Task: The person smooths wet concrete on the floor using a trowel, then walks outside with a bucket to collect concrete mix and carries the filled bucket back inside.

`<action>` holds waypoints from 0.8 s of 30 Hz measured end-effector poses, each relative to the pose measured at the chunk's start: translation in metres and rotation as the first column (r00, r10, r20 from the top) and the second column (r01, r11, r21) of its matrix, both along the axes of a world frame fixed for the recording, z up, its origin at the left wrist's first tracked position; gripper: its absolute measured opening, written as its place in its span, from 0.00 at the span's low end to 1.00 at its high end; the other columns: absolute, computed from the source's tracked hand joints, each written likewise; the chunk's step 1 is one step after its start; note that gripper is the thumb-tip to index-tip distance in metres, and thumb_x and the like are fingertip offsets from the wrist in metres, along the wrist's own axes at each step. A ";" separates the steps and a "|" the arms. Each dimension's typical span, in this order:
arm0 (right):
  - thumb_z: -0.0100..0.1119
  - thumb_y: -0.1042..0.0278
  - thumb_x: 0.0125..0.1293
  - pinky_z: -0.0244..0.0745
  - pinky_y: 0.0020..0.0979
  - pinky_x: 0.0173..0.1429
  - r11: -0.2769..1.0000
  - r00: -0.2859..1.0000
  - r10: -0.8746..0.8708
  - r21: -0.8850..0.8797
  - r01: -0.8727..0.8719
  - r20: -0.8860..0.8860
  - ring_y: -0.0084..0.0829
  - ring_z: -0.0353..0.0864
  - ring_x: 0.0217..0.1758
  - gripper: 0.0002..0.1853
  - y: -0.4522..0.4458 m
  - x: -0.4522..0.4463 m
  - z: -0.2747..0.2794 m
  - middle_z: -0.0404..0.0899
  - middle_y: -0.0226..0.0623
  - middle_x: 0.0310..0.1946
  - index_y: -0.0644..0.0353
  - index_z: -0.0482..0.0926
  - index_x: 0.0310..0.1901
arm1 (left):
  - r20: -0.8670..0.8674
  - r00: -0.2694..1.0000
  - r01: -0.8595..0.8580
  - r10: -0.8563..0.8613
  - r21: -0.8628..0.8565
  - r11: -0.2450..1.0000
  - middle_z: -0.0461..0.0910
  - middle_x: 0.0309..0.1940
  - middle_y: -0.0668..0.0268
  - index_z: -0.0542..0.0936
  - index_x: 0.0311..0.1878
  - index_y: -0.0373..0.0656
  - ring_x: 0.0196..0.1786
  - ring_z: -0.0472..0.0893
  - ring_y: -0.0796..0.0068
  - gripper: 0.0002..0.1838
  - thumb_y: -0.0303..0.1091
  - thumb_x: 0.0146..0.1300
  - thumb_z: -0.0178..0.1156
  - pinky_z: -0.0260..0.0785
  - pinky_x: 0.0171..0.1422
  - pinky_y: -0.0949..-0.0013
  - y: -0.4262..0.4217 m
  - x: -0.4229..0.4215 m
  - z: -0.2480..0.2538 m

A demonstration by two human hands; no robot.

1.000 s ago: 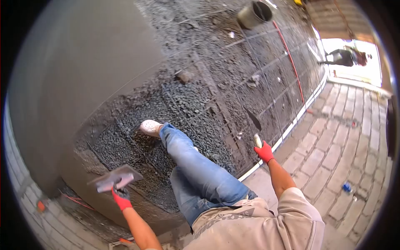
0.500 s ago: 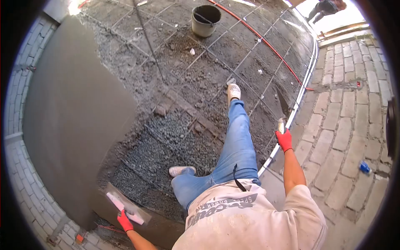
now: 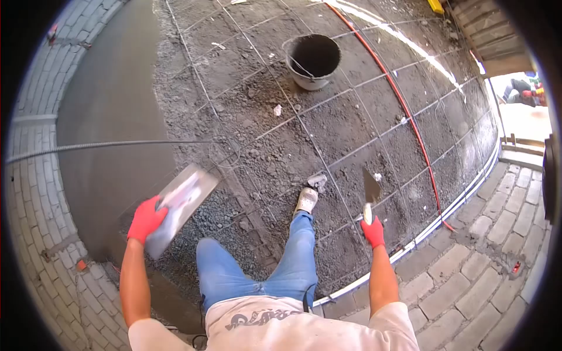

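My left hand, in a red glove, is closed on a rectangular finishing trowel. The tool is tilted and slightly blurred, above the border between smooth wet concrete and dark gravel. My right hand, also red-gloved, grips the pale handle of a pointed trowel. Its blade points away from me over the rough ground. Neither tool's contact with a surface can be made out.
A bucket stands ahead on the dirt, amid a grid of thin bars. A red hose curves along the right, inside white pipes. Another bar crosses over the concrete. Another person is partly visible far right.
My left hand has lifted the finishing trowel forward from low beside me. My right hand still holds the pointed trowel. The view has turned, and my legs now sit differently in it.
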State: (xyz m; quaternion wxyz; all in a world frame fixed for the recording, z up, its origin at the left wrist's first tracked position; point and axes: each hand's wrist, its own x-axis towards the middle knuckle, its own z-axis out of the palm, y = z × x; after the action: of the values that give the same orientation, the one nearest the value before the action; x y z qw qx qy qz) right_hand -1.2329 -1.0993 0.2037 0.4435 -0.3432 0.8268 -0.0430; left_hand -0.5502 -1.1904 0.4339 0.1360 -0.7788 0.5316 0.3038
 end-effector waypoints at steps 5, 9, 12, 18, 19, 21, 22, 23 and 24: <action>0.66 0.46 0.53 0.73 0.45 0.53 0.954 0.952 0.297 -0.009 -0.298 -0.078 0.53 0.79 0.53 0.33 -0.080 0.011 -0.008 0.79 0.61 0.45 0.69 0.74 0.49 | -0.178 0.977 0.073 -0.114 -0.224 0.972 0.79 0.52 0.48 0.75 0.60 0.43 0.57 0.77 0.49 0.28 0.48 0.59 0.59 0.68 0.62 0.56 -0.140 -0.083 -0.031; 0.67 0.56 0.56 0.76 0.33 0.33 0.964 0.958 0.240 0.076 -0.253 0.155 0.29 0.82 0.29 0.22 -0.143 0.049 -0.025 0.81 0.40 0.30 0.66 0.74 0.42 | -0.194 0.980 -0.013 -0.036 -0.247 0.969 0.79 0.52 0.48 0.74 0.60 0.46 0.56 0.78 0.48 0.28 0.48 0.59 0.59 0.70 0.60 0.56 -0.213 -0.108 -0.082; 0.66 0.54 0.55 0.76 0.36 0.36 0.962 0.932 0.254 0.029 -0.270 0.260 0.36 0.82 0.32 0.24 -0.204 0.103 -0.012 0.81 0.43 0.31 0.66 0.74 0.44 | -0.216 0.973 -0.127 0.081 -0.206 0.970 0.78 0.53 0.45 0.73 0.62 0.43 0.57 0.77 0.48 0.31 0.48 0.57 0.60 0.69 0.61 0.57 -0.252 -0.108 -0.149; 0.63 0.50 0.57 0.77 0.36 0.36 0.931 0.874 0.339 0.011 -0.365 0.348 0.36 0.83 0.31 0.28 -0.329 0.208 -0.080 0.82 0.45 0.31 0.66 0.75 0.51 | -0.355 0.887 -0.378 0.294 -0.194 0.905 0.76 0.54 0.40 0.71 0.63 0.34 0.60 0.75 0.48 0.35 0.47 0.56 0.60 0.67 0.63 0.57 -0.312 -0.071 -0.326; 0.63 0.50 0.57 0.77 0.36 0.36 0.926 0.872 0.336 0.044 -0.375 0.356 0.36 0.83 0.31 0.28 -0.355 0.234 -0.085 0.82 0.45 0.31 0.66 0.75 0.51 | -0.349 0.883 -0.388 0.315 -0.162 0.907 0.76 0.54 0.40 0.71 0.63 0.34 0.60 0.75 0.48 0.35 0.47 0.56 0.60 0.67 0.63 0.57 -0.316 -0.065 -0.346; 0.63 0.51 0.57 0.76 0.34 0.35 0.925 0.848 0.255 0.138 -0.353 0.464 0.32 0.81 0.29 0.25 -0.402 0.281 -0.112 0.80 0.42 0.29 0.65 0.76 0.47 | -0.350 0.850 -0.475 0.394 -0.187 0.860 0.77 0.54 0.41 0.71 0.63 0.34 0.59 0.76 0.47 0.34 0.45 0.56 0.60 0.68 0.63 0.58 -0.344 -0.049 -0.383; 0.63 0.52 0.57 0.75 0.33 0.33 0.926 0.843 0.286 0.094 -0.365 0.456 0.30 0.81 0.27 0.24 -0.423 0.303 -0.128 0.80 0.41 0.28 0.64 0.76 0.46 | -0.341 0.850 -0.476 0.402 -0.169 0.863 0.77 0.54 0.41 0.71 0.63 0.34 0.59 0.76 0.47 0.34 0.45 0.56 0.60 0.68 0.63 0.58 -0.354 -0.039 -0.402; 0.64 0.53 0.56 0.74 0.32 0.30 0.925 0.836 0.318 0.046 -0.376 0.447 0.29 0.80 0.25 0.23 -0.445 0.326 -0.147 0.79 0.40 0.27 0.63 0.76 0.45 | -0.365 0.832 -0.501 0.418 -0.172 0.848 0.77 0.53 0.41 0.72 0.62 0.34 0.58 0.77 0.48 0.33 0.44 0.56 0.60 0.68 0.62 0.58 -0.366 -0.024 -0.423; 0.63 0.53 0.57 0.73 0.32 0.29 0.930 0.811 0.329 -0.017 -0.368 0.483 0.28 0.79 0.24 0.22 -0.463 0.346 -0.171 0.79 0.39 0.27 0.64 0.76 0.45 | -0.391 0.812 -0.528 0.433 -0.178 0.831 0.78 0.52 0.42 0.72 0.61 0.34 0.57 0.78 0.48 0.32 0.43 0.56 0.61 0.69 0.61 0.58 -0.380 -0.009 -0.445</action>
State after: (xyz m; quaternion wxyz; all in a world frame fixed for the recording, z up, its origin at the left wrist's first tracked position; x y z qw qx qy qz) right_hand -0.8870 -1.5625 0.0326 0.6466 -0.4501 0.6157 -0.0121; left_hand -0.5592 -1.5702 -0.0106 -0.1488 -0.8365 0.3675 0.3782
